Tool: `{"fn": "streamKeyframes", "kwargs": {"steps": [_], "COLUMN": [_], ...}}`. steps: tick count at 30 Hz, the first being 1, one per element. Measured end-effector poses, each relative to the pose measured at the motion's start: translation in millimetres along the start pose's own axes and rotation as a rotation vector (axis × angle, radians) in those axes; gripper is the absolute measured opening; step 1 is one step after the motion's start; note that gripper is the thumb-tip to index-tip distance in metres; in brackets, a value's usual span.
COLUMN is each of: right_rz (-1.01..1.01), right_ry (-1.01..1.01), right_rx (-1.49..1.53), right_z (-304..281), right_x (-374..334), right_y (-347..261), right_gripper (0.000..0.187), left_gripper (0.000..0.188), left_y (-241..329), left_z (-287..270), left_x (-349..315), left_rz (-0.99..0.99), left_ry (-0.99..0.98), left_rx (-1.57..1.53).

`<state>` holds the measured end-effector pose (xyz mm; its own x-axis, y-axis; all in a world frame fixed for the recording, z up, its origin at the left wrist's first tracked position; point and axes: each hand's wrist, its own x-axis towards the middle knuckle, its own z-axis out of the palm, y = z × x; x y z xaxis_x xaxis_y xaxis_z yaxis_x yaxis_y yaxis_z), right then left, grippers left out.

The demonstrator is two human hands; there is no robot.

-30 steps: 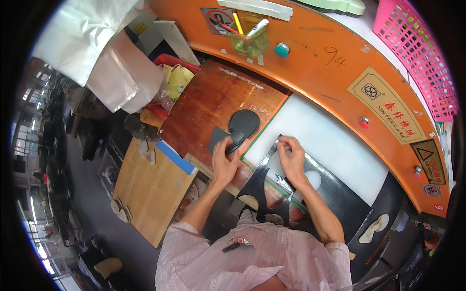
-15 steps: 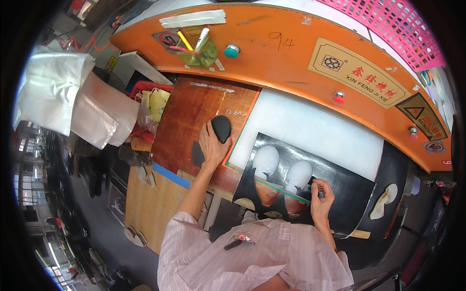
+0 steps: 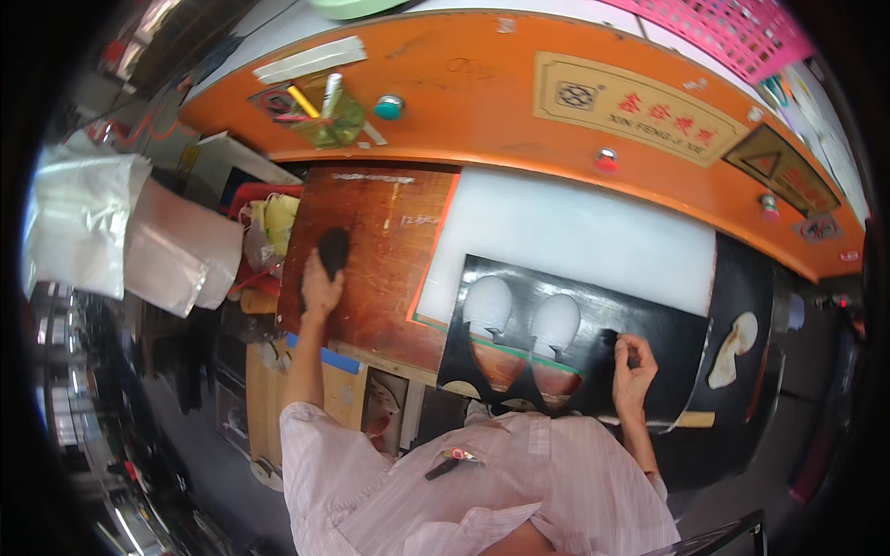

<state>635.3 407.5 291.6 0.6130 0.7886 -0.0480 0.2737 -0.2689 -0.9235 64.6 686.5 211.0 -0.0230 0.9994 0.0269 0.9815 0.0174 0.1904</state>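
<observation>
My left hand (image 3: 321,289), slightly blurred, grips a black rounded, sole-shaped piece (image 3: 335,246) over the left part of the brown wooden board (image 3: 385,264). The fingers are closed along its near end. Over the black sheet (image 3: 607,366) my right hand (image 3: 634,372) is pinched, with a small dark scrap (image 3: 608,335) at its fingertips. Sole-shaped openings are cut in this sheet; white shows through their far ends, brown and green-edged board through the near ones. Part of the sheet lies on a white cutting board (image 3: 584,232), and its near edge overhangs toward me.
Across the back runs an orange machine beam (image 3: 445,102) with a green button (image 3: 388,107), red buttons and a pen holder (image 3: 334,125). Plastic bags (image 3: 93,218) hang at left. A pale curved piece (image 3: 733,350) lies at right, and a pink basket (image 3: 723,32) stands behind.
My left hand has moved left across the brown board with the black piece. My right hand has drawn slightly right, away from the openings, with the scrap. The view has shifted a little.
</observation>
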Motion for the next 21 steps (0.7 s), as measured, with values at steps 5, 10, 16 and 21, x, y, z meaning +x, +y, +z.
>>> {"fn": "streamKeyframes", "kwargs": {"steps": [5, 10, 16, 21], "right_rz": [-0.126, 0.094, 0.389, 0.383], "right_ry": [0.273, 0.507, 0.408, 0.318], "right_rx": [-0.339, -0.849, -0.239, -0.197], "right_z": [-80, -154, -163, -175], "right_x": [1, -44, -58, -34], "right_y": [47, 93, 117, 95], "right_gripper": [0.015, 0.048, 0.036, 0.032], "left_gripper": [0.081, 0.040, 0.019, 0.024], "left_y": [27, 150, 205, 196], "left_z": [-8, -5, 11, -7], "left_x": [-28, -180, -215, -186], "left_rz": [0.132, 0.077, -0.296, -0.116], "left_ry": [0.198, -0.133, -0.437, -0.370], "left_rx": [-0.036, -0.525, -1.300, -1.154]}}
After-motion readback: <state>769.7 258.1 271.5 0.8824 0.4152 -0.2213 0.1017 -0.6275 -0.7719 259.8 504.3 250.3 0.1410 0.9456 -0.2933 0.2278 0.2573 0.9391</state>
